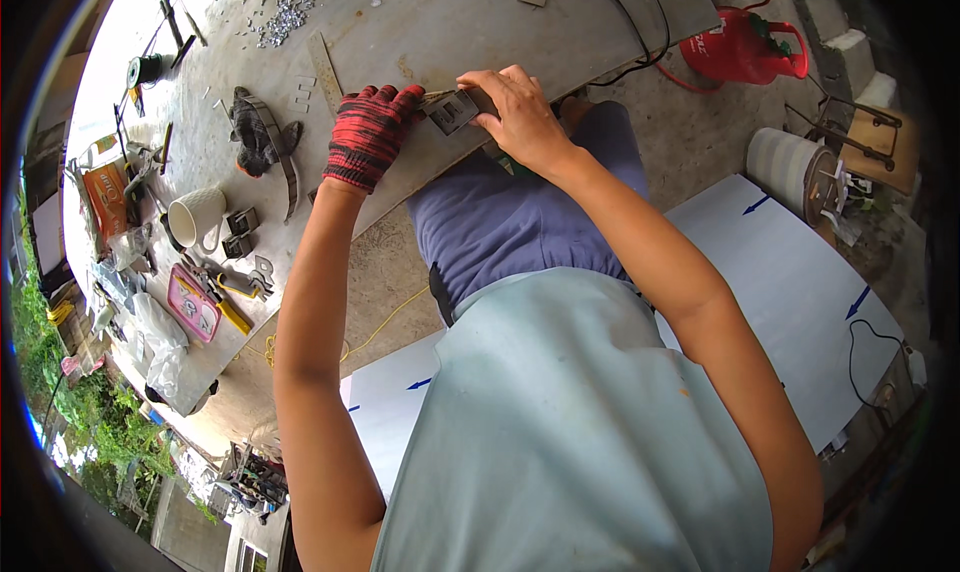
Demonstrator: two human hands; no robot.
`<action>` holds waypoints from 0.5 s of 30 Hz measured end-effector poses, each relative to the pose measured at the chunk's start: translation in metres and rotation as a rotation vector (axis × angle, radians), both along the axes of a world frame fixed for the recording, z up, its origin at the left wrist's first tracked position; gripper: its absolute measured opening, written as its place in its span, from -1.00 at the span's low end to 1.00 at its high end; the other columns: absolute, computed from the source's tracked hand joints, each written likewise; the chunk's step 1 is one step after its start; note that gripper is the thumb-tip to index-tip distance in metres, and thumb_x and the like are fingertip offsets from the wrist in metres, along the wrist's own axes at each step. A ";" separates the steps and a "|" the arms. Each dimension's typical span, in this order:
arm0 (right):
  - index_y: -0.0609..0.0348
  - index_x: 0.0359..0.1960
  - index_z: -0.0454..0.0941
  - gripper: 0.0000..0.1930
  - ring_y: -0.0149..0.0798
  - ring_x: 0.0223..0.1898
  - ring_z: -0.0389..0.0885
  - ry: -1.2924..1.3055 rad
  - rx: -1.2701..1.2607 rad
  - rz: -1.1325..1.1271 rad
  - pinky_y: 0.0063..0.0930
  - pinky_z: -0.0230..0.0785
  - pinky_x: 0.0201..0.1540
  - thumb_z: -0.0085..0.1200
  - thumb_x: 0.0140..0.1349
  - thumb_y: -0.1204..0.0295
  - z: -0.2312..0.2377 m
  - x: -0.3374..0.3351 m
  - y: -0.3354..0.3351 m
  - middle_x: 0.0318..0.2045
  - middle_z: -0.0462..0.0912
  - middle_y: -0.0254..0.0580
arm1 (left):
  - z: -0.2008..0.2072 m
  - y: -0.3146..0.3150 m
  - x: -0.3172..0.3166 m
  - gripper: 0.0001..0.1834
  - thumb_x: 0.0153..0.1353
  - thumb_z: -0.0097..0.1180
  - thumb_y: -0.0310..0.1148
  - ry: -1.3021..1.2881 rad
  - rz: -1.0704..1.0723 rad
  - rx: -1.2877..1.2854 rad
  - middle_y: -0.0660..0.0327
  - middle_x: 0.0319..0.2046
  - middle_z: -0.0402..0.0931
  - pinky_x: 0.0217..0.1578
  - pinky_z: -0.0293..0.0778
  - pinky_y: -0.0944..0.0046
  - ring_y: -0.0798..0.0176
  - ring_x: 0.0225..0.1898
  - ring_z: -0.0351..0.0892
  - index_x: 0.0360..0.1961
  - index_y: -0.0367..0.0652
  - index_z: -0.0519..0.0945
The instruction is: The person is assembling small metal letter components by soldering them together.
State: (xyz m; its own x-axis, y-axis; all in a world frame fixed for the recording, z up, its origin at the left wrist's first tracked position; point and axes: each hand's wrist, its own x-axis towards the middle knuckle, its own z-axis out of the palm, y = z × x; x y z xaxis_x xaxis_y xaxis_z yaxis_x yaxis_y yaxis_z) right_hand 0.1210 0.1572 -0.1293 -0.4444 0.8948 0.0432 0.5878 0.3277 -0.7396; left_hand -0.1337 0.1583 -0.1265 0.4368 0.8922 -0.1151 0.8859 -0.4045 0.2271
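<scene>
Near the front edge of the table, a small grey metal block [453,113] with slots cut in its face is held between my two hands. My left hand [374,135] wears a red and black striped knitted glove; its fingers are curled and the tips close on the block's left end. My bare right hand [527,119] grips the opposite end, thumb low and fingers over the top. A thin yellowish edge shows just behind the block; what it belongs to is partly hidden by the fingers.
A flat metal strip [325,67], a dark glove [256,137], a white mug [196,218] and a pink tray [195,302] lie leftward on the table [400,32]. Small metal pieces [288,14] are heaped at the back. A red gas cylinder [738,48] stands right.
</scene>
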 end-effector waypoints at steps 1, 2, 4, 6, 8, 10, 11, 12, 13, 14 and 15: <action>-0.06 0.19 0.51 -0.41 -0.15 0.10 0.54 -0.010 0.003 0.000 -0.17 0.30 0.24 0.41 0.09 0.54 0.001 -0.001 0.000 0.09 0.68 -0.44 | -0.002 -0.001 0.000 -0.67 0.33 0.17 -0.11 0.003 -0.028 -0.012 0.14 -0.22 0.66 -0.13 0.54 -0.04 -0.02 -0.14 0.65 0.07 0.09 0.65; -0.06 0.19 0.51 -0.41 -0.15 0.10 0.54 -0.011 0.002 -0.003 -0.17 0.30 0.24 0.41 0.09 0.54 0.001 -0.001 0.000 0.09 0.68 -0.44 | -0.003 -0.001 0.000 -0.66 0.34 0.16 -0.10 0.006 -0.055 -0.024 0.14 -0.22 0.67 -0.14 0.53 -0.03 -0.01 -0.14 0.65 0.08 0.08 0.65; -0.07 0.20 0.53 -0.41 -0.16 0.10 0.53 -0.027 0.014 0.010 -0.18 0.30 0.23 0.40 0.09 0.54 0.001 0.000 0.001 0.09 0.67 -0.44 | -0.003 -0.002 0.001 -0.66 0.34 0.16 -0.11 -0.007 -0.051 -0.033 0.13 -0.21 0.67 -0.14 0.53 -0.03 -0.01 -0.15 0.65 0.08 0.06 0.65; -0.08 0.20 0.53 -0.41 -0.16 0.11 0.53 -0.034 0.008 0.008 -0.19 0.29 0.23 0.40 0.10 0.54 0.001 0.000 0.001 0.09 0.67 -0.44 | -0.003 -0.001 0.001 -0.66 0.35 0.15 -0.11 -0.019 -0.044 -0.042 0.12 -0.21 0.67 -0.14 0.53 -0.02 -0.01 -0.15 0.66 0.08 0.05 0.65; -0.08 0.20 0.53 -0.41 -0.16 0.12 0.53 -0.040 0.003 0.008 -0.19 0.29 0.22 0.39 0.10 0.55 0.001 0.000 0.001 0.09 0.67 -0.44 | -0.003 0.001 0.001 -0.66 0.35 0.15 -0.13 -0.044 -0.048 -0.054 0.10 -0.20 0.67 -0.14 0.55 -0.02 -0.02 -0.15 0.66 0.08 0.03 0.65; -0.08 0.19 0.54 -0.42 -0.17 0.13 0.52 -0.047 0.009 0.009 -0.20 0.28 0.21 0.40 0.09 0.55 0.000 0.000 0.001 0.09 0.67 -0.46 | -0.003 0.001 -0.001 -0.66 0.36 0.14 -0.13 -0.057 -0.042 -0.065 0.09 -0.20 0.67 -0.15 0.55 -0.03 -0.03 -0.15 0.66 0.08 0.03 0.65; -0.08 0.19 0.54 -0.42 -0.17 0.13 0.52 -0.047 0.007 0.010 -0.20 0.28 0.21 0.40 0.09 0.55 0.000 0.000 0.002 0.09 0.67 -0.46 | -0.004 0.002 -0.001 -0.66 0.36 0.14 -0.13 -0.069 -0.036 -0.074 0.09 -0.20 0.66 -0.15 0.56 -0.03 -0.04 -0.15 0.66 0.08 0.02 0.65; -0.08 0.19 0.55 -0.43 -0.17 0.13 0.52 -0.045 0.010 0.011 -0.20 0.28 0.21 0.39 0.10 0.55 0.000 0.000 0.002 0.09 0.67 -0.46 | -0.003 0.002 -0.001 -0.66 0.36 0.14 -0.13 -0.069 -0.034 -0.077 0.09 -0.20 0.66 -0.15 0.56 -0.03 -0.04 -0.15 0.66 0.08 0.02 0.65; -0.08 0.18 0.55 -0.44 -0.17 0.13 0.52 -0.043 0.014 0.013 -0.21 0.28 0.21 0.39 0.10 0.55 0.000 0.000 0.002 0.09 0.67 -0.46 | -0.003 0.003 -0.001 -0.67 0.36 0.14 -0.13 -0.069 -0.039 -0.073 0.09 -0.20 0.66 -0.15 0.57 -0.03 -0.04 -0.14 0.66 0.07 0.02 0.65; -0.08 0.18 0.55 -0.44 -0.17 0.13 0.52 -0.043 0.011 0.017 -0.21 0.28 0.21 0.39 0.10 0.55 -0.001 0.000 0.003 0.09 0.67 -0.46 | -0.003 0.003 -0.001 -0.67 0.37 0.13 -0.13 -0.069 -0.042 -0.068 0.08 -0.21 0.66 -0.15 0.57 -0.04 -0.05 -0.14 0.66 0.07 0.01 0.65; -0.08 0.17 0.56 -0.44 -0.17 0.13 0.52 -0.042 0.013 0.015 -0.21 0.28 0.20 0.39 0.10 0.55 -0.001 0.000 0.003 0.09 0.67 -0.46 | -0.003 0.003 -0.001 -0.67 0.37 0.13 -0.13 -0.067 -0.036 -0.071 0.08 -0.21 0.66 -0.15 0.57 -0.04 -0.05 -0.14 0.66 0.07 0.01 0.65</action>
State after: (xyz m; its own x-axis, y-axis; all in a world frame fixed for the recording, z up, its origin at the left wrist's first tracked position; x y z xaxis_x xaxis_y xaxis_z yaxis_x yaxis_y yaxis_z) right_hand 0.1206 0.1599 -0.1303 -0.4594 0.8875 0.0355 0.6136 0.3460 -0.7098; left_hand -0.1348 0.1617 -0.1293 0.4772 0.8664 -0.1472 0.8529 -0.4163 0.3151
